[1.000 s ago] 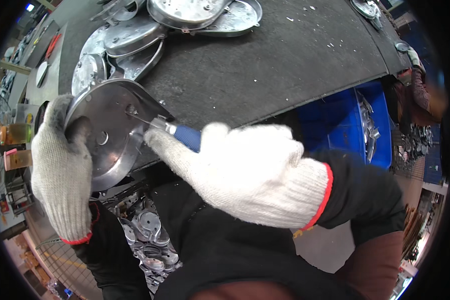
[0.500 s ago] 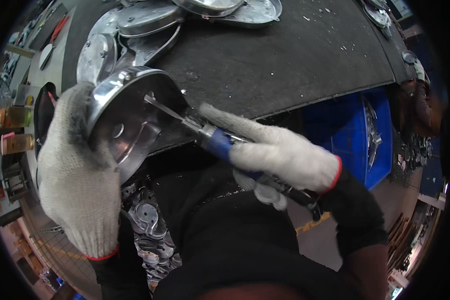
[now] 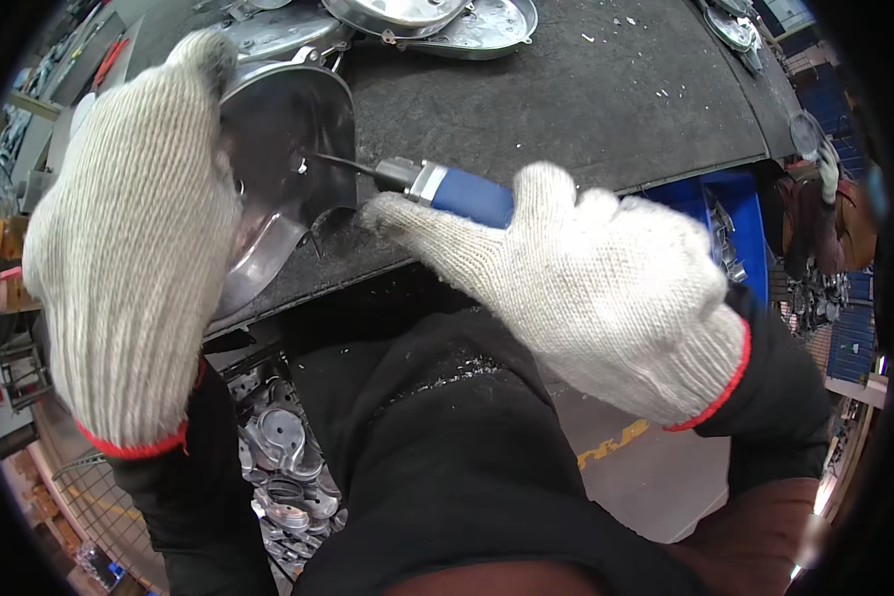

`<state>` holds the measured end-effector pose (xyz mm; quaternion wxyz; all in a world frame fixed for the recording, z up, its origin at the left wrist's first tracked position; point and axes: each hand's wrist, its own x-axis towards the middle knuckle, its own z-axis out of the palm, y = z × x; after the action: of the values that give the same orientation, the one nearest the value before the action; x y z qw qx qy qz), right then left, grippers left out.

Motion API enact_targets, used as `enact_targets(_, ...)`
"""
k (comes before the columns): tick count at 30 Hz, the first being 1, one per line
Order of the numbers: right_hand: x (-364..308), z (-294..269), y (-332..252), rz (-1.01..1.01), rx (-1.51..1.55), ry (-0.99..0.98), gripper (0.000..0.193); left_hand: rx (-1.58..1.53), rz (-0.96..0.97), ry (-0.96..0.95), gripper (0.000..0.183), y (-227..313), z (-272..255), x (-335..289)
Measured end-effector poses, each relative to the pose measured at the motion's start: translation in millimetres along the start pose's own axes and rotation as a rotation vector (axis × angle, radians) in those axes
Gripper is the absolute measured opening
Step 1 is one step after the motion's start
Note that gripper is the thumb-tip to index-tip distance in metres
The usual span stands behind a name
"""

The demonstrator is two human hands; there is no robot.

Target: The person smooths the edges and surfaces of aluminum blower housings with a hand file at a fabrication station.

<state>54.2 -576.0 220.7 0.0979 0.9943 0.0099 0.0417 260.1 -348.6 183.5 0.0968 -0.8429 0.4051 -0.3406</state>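
A hollow, rounded cast-metal cover (image 3: pixel 293 124) is tilted over the front edge of the table, its inside facing right. My left hand (image 3: pixel 134 248), in a white knit glove with a red cuff, grips its left side; the fingers behind are partly hidden. My right hand (image 3: pixel 606 298), gloved alike, is closed around a blue-bodied power file (image 3: pixel 472 196). The thin blade points left into the cover, its tip close to a small bright spot on the inner wall. Whether the tip touches the metal I cannot tell.
Several silvery covers (image 3: pixel 487 28) lie at the back of the dark worktable (image 3: pixel 616 109). A blue bin (image 3: pixel 753 214) with metal parts stands under its right side. Many castings (image 3: pixel 286 442) are heaped below, left of my legs. Another person's gloved hand (image 3: pixel 827 171) shows at far right.
My left hand has moved up and turned with the cover. My right hand has rolled over the power file and risen, so the tool lies flatter with its blade still inside the cover.
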Motion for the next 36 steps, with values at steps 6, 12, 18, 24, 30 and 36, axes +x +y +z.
enact_targets(6,15,-4,19,0.075,0.399,-0.452,0.059,-0.063,-0.13,-0.32,0.036,23,-54,29)
enact_targets(12,-21,70,6,0.542,2.568,-0.796,0.068,-0.508,-0.333,-0.317,0.044,38,-57,29)
enact_targets(18,-33,77,-43,0.465,3.193,-0.708,0.074,-0.506,-0.397,-0.23,0.047,35,-66,11)
enact_targets(24,-3,36,3,0.054,1.117,-0.346,0.068,-0.437,-0.483,-0.302,0.048,43,-72,13)
enact_targets(30,-11,-4,4,0.001,0.19,-0.147,0.064,-0.346,-0.415,-0.343,0.048,48,-76,18)
enact_targets(36,-21,45,19,0.298,1.485,-0.715,0.071,-0.405,-0.426,-0.27,0.047,52,-79,9)
